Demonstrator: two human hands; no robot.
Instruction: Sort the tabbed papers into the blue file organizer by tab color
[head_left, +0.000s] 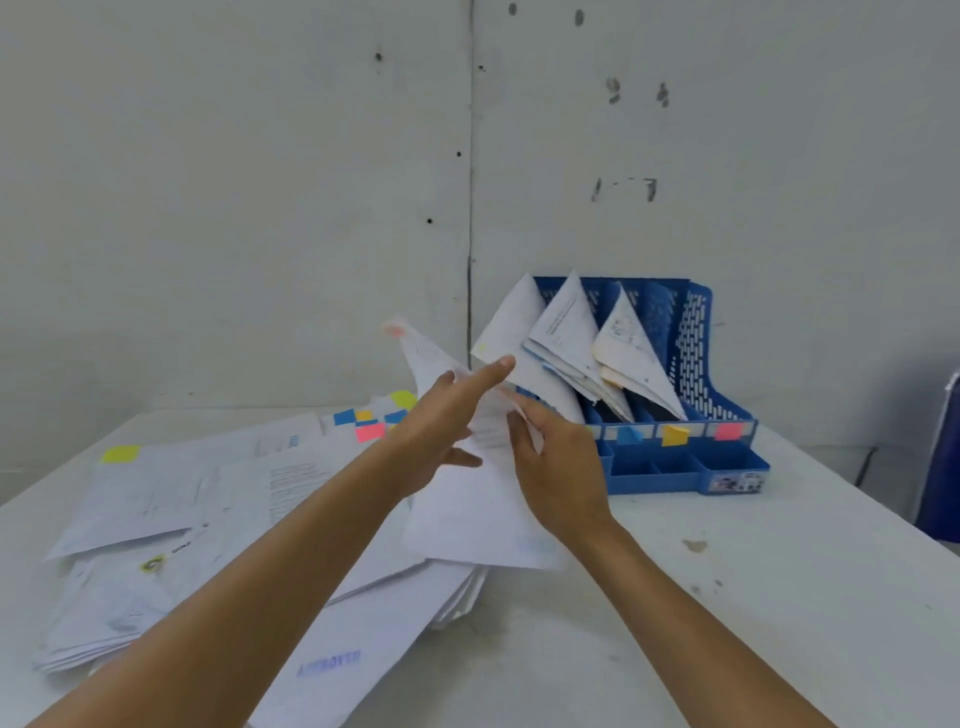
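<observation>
The held sheet (467, 499) is smeared by motion, its print unreadable and its pink tab (395, 330) a blur. The right hand (561, 467) grips its edge, fingers partly hidden by paper. Whether the left hand (441, 431) pinches it or only lies against it cannot be told. Sheet and hands hide the blue file organizer's (691, 364) left front label. A dark blue object (945, 457) beyond the table's (779, 597) right edge is cut off by the frame.

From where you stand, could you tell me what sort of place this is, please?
Probably a plain office or filing workspace: a white table against a bare, scuffed wall holds a loose pile of tabbed papers and a blue file organizer with colour-labelled slots.
</observation>
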